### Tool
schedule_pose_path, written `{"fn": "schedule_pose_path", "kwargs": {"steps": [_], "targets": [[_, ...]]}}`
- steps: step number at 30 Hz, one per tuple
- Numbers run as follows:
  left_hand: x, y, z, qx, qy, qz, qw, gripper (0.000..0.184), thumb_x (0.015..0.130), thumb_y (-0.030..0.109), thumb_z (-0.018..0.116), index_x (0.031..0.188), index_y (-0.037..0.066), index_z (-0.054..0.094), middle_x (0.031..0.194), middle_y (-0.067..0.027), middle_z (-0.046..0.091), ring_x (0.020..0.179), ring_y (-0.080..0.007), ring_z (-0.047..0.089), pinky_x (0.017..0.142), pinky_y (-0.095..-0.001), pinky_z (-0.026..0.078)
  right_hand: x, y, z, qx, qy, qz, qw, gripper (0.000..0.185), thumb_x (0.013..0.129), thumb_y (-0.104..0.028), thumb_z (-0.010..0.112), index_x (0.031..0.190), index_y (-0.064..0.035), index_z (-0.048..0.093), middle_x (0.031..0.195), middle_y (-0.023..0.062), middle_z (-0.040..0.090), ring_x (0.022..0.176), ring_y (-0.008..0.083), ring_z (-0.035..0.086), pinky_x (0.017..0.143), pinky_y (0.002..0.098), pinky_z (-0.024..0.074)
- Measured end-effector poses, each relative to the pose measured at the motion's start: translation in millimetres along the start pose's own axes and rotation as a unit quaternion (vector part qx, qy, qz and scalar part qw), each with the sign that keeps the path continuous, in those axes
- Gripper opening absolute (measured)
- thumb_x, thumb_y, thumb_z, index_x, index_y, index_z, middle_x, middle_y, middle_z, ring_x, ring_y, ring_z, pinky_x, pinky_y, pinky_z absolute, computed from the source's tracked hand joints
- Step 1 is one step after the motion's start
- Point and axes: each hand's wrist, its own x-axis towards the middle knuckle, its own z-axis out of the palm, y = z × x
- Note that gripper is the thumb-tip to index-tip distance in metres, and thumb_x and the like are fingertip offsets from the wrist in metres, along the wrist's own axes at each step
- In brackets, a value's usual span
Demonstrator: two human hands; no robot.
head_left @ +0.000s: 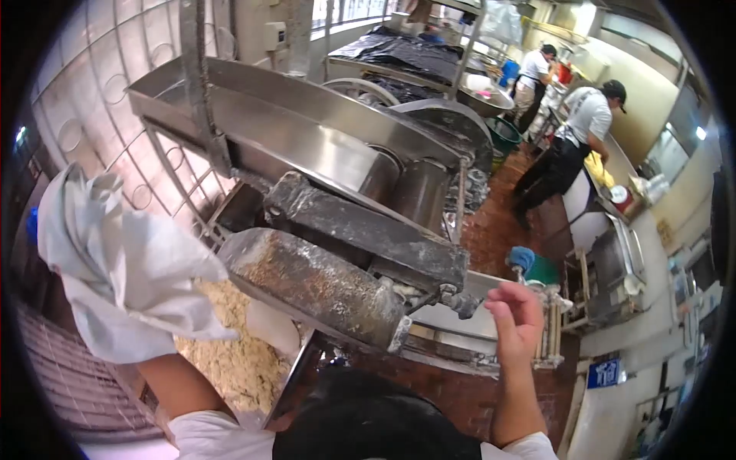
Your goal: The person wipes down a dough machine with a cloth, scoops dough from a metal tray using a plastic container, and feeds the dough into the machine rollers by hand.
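"Left hand?"
"Hidden by the limp, off-white fabric cloth (126, 268), left of the rust-stained, rounded grey metal housing (314, 287); grip impossible to tell."
"Right hand (515, 318)?"
"Raised right of the housing, forearm upright, fingers loosely curled, half open, holding nothing."
"Lumpy, pale-yellow mass (245, 372)?"
"Below-left of the housing."

A commercial bakery or food workshop, shown by the steel roller machine (330, 153) and crumbly dough (241, 360).
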Motion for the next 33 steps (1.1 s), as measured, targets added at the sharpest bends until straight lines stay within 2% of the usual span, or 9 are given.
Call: {"fn": "schedule_pose_path", "kwargs": {"steps": [8, 16, 19, 23, 26, 28, 29, 30, 33], "targets": [[27, 35, 4, 0.051, 0.011, 0.055, 0.997, 0.044, 0.077, 0.018, 0.071, 0.117, 0.007, 0.058, 0.116, -0.0133, 0.059, 0.109, -0.0279, 0.053, 0.097, -0.0401, 0.038, -1, 6, 0, 0.038, 0.04, 0.064, 0.996, 0.017, 0.088, -0.008, 0.061, 0.103, 0.0006, 0.058, 0.09, 0.0099, 0.064, 0.078, 0.0146, 0.061, 0.073, 0.0267, 0.0512], [-7, 43, 12, 0.035, -0.04, 0.049, 0.997, 0.045, 0.076, 0.019, 0.07, 0.118, 0.008, 0.058, 0.117, -0.0148, 0.058, 0.112, -0.0307, 0.051, 0.099, -0.042, 0.036, 6, 8, 8, 0.088, 0.015, 0.081, 0.993, 0.024, 0.089, -0.012, 0.06, 0.108, 0.001, 0.056, 0.086, 0.0101, 0.064, 0.071, 0.015, 0.061, 0.066, 0.0257, 0.0492], [-29, 66, 18, -0.009, -0.077, 0.073, 0.994, 0.045, 0.076, 0.019, 0.069, 0.118, 0.008, 0.058, 0.117, -0.0153, 0.058, 0.113, -0.0318, 0.051, 0.1, -0.0427, 0.036, 19, -23, 26, 0.116, -0.054, 0.058, 0.99, 0.053, 0.084, -0.012, 0.066, 0.129, 0.0007, 0.041, 0.1, 0.0143, 0.062, 0.08, 0.0158, 0.062, 0.074, 0.0266, 0.0504], [-106, 135, 37, -0.12, -0.204, 0.123, 0.964, 0.045, 0.076, 0.019, 0.069, 0.119, 0.009, 0.058, 0.118, -0.016, 0.058, 0.114, -0.0332, 0.05, 0.101, -0.0437, 0.035, 22, -54, 51, 0.169, -0.246, -0.033, 0.954, 0.1, 0.068, -0.019, 0.083, 0.145, -0.0034, 0.021, 0.12, 0.0168, 0.057, 0.088, 0.0183, 0.063, 0.078, 0.0285, 0.0487], [-207, 199, 54, -0.198, -0.385, 0.156, 0.888, 0.046, 0.076, 0.019, 0.069, 0.119, 0.009, 0.058, 0.119, -0.0165, 0.057, 0.115, -0.0342, 0.05, 0.102, -0.0444, 0.034, 13, -67, 55, 0.185, -0.374, -0.033, 0.908, 0.121, 0.064, -0.024, 0.087, 0.149, -0.0085, 0.003, 0.141, 0.0221, 0.039, 0.107, 0.0272, 0.06, 0.083, 0.0343, 0.0489], [-286, 235, 61, -0.22, -0.539, 0.178, 0.793, 0.046, 0.076, 0.019, 0.068, 0.119, 0.009, 0.058, 0.119, -0.0169, 0.057, 0.115, -0.0349, 0.049, 0.103, -0.0449, 0.034, 7, -73, 54, 0.225, -0.396, -0.035, 0.89, 0.123, 0.066, -0.025, 0.086, 0.149, -0.0094, -0.003, 0.148, 0.0234, 0.026, 0.114, 0.0309, 0.056, 0.085, 0.0368, 0.0485], [-324, 250, 63, -0.221, -0.617, 0.193, 0.73, 0.046, 0.076, 0.019, 0.068, 0.12, 0.01, 0.058, 0.119, -0.0171, 0.057, 0.116, -0.0353, 0.049, 0.103, -0.0451, 0.033, 8, -76, 47, 0.24, -0.418, -0.017, 0.876, 0.126, 0.067, -0.025, 0.086, 0.148, -0.0109, -0.009, 0.153, 0.0233, 0.009, 0.123, 0.0336, 0.048, 0.09, 0.0385, 0.0464], [-364, 263, 65, -0.22, -0.688, 0.217, 0.657, 0.046, 0.076, 0.019, 0.068, 0.12, 0.01, 0.058, 0.119, -0.0173, 0.057, 0.116, -0.0357, 0.049, 0.103, -0.0453, 0.033, 1, -74, 43, 0.306, -0.377, 0.02, 0.874, 0.123, 0.067, -0.03, 0.085, 0.149, -0.0105, -0.005, 0.153, 0.0211, 0.012, 0.129, 0.0327, 0.041, 0.099, 0.0416, 0.0394], [-469, 289, 74, -0.218, -0.793, 0.319, 0.471, 0.046, 0.076, 0.019, 0.068, 0.12, 0.01, 0.058, 0.12, -0.0178, 0.057, 0.117, -0.0367, 0.048, 0.104, -0.046, 0.032, -10, -50, -7, 0.245, -0.348, 0.043, 0.904, 0.097, 0.072, -0.044, 0.079, 0.143, -0.0014, 0.028, 0.142, 0.015, 0.037, 0.131, 0.0305, 0.035, 0.11, 0.0431, 0.0236]]}}
